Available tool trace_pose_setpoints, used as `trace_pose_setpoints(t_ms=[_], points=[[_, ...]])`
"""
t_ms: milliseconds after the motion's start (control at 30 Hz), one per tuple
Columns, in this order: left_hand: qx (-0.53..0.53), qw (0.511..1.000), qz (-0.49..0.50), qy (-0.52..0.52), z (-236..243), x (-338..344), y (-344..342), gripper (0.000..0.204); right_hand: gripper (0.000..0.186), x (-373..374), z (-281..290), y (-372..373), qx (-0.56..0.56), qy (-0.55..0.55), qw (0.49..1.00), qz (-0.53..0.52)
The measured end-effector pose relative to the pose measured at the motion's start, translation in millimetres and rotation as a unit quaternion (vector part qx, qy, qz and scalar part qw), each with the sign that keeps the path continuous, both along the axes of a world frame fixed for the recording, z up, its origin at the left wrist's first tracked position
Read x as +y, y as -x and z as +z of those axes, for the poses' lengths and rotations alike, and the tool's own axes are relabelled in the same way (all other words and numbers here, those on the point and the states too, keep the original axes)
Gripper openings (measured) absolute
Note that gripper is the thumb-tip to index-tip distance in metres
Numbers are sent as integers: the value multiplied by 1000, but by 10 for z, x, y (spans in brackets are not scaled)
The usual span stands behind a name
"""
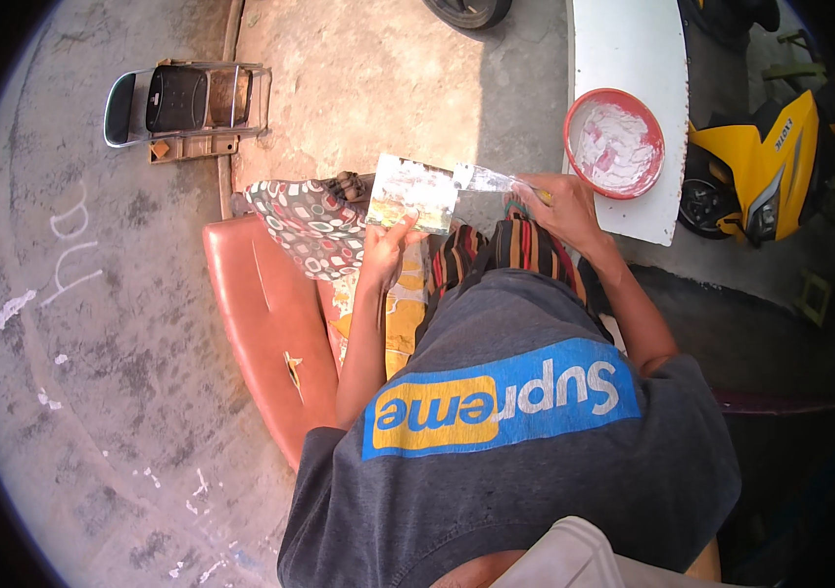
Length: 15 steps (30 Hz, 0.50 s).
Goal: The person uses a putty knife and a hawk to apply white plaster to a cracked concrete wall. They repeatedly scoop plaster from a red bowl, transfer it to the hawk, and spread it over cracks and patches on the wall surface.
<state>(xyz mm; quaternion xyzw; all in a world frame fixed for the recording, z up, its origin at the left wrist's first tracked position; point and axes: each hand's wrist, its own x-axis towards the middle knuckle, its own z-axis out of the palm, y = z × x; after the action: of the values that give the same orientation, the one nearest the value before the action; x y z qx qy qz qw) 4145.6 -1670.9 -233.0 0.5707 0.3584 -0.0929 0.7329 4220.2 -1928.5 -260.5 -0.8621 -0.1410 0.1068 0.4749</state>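
Observation:
My left hand (388, 240) grips a small square board (413, 184) smeared with white, yellowish and dark patches, thumb across its lower part. My right hand (556, 204) is closed on the handle of a flat scraper (486, 180), whose blade carries white material and lies at the board's right edge; I cannot tell whether they touch. To the right of that hand, a red-rimmed bowl (613, 137) of white paste sits on a long white board (638, 220). My lap, in striped shorts (525, 245), is below the hands.
A torn salmon-pink seat (262, 333) and patterned cloth (300, 220) are at my left. A folding chair (177, 98) lies farther left on the concrete floor (94, 392). A yellow motorbike (770, 167) stands beyond the white board at right. A wheel (466, 12) shows at the top edge.

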Motion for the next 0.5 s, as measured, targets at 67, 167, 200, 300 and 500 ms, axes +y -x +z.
trace_pose_setpoints(t_ms=[67, 167, 200, 300, 500], points=[[14, 1000, 1, -15, -18, 66, 17, 31, 19, 42, 1, -26, -2, -5, 1000, 13], [-4, 1000, -20, 2, -84, 133, 46, 38, 19, 49, -8, -39, -5, -9, 1000, 20], [-18, 999, -31, 24, -101, 152, 40, 40, 19, 49, -16, -38, -1, -12, 1000, 21], [-32, 999, -29, 27, -68, 98, 0, 40, 19, 33, -44, -7, 0, -17, 1000, 18], [-31, 999, -23, 28, -43, -91, -3, 35, 19, 115, 25, 13, 13, -24, 1000, 15]])
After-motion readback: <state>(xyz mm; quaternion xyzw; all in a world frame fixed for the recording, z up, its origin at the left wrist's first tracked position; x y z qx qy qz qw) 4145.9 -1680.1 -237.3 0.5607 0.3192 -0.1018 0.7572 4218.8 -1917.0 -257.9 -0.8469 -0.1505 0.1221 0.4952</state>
